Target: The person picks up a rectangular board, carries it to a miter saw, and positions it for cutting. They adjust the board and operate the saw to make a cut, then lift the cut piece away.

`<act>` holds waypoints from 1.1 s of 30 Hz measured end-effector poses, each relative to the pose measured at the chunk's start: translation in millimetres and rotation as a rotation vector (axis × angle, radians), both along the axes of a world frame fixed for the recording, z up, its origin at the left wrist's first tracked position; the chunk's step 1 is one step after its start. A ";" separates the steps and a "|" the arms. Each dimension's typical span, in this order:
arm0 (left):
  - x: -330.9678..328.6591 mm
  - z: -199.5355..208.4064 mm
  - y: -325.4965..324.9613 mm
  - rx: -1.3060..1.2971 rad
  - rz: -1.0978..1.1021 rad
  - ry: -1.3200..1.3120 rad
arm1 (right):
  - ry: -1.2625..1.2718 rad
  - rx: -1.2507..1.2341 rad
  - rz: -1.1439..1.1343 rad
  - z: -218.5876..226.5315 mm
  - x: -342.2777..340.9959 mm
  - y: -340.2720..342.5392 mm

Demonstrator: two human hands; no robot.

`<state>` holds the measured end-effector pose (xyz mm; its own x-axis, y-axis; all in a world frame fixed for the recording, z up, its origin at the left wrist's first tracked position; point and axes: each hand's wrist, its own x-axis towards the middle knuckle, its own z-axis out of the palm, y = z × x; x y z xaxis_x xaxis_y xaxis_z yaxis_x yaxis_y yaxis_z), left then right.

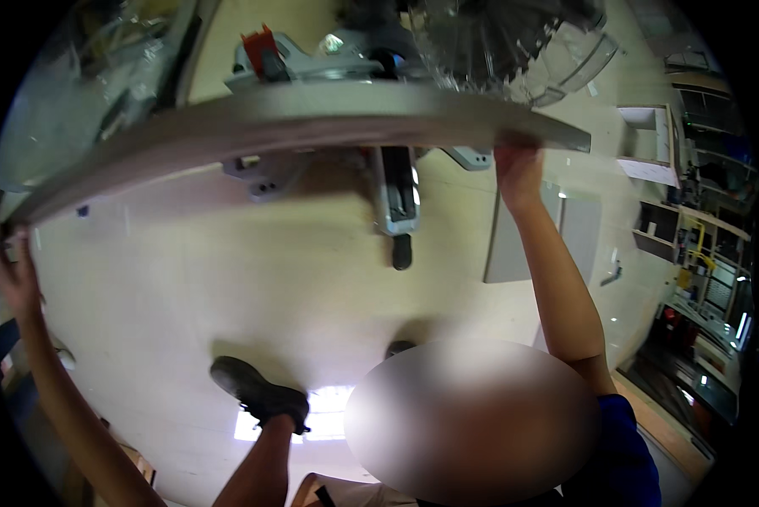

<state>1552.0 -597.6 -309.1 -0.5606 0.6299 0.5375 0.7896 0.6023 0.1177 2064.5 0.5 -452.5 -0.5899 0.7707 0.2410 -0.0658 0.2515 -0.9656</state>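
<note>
A long grey board [329,106] stretches across the view, its near edge brownish. Fingers of my right hand [520,176] are closed around its near edge close to the right end; the fingertips are hidden by the board. At the far left, my left hand [18,279] grips the other end, partly dim at the picture's rim. Beneath and behind the board stands a mitre saw, its clear blade guard [557,63] and toothed disc behind the right half. The saw's table arm [398,194], with a black knob, juts out toward me under the board.
An orange-red part [263,52] sticks up on the saw's left side. Grey panels [508,245] lie on the pale floor at right. Plastic-covered material [75,101] fills the upper left. Shelves and a white box [648,144] line the right. My shoe [257,390] is below.
</note>
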 end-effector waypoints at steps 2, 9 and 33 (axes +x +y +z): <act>-22.8 12.3 -16.2 -0.118 0.053 -0.094 | -0.085 0.036 0.013 -38.0 -0.2 3.3; 35.6 63.1 42.5 -0.121 -0.167 -0.430 | 0.093 -0.148 -0.079 -49.0 40.4 -59.8; 43.5 -112.1 112.6 -0.571 0.089 -1.027 | -0.847 -0.680 -0.004 -20.8 41.2 -89.7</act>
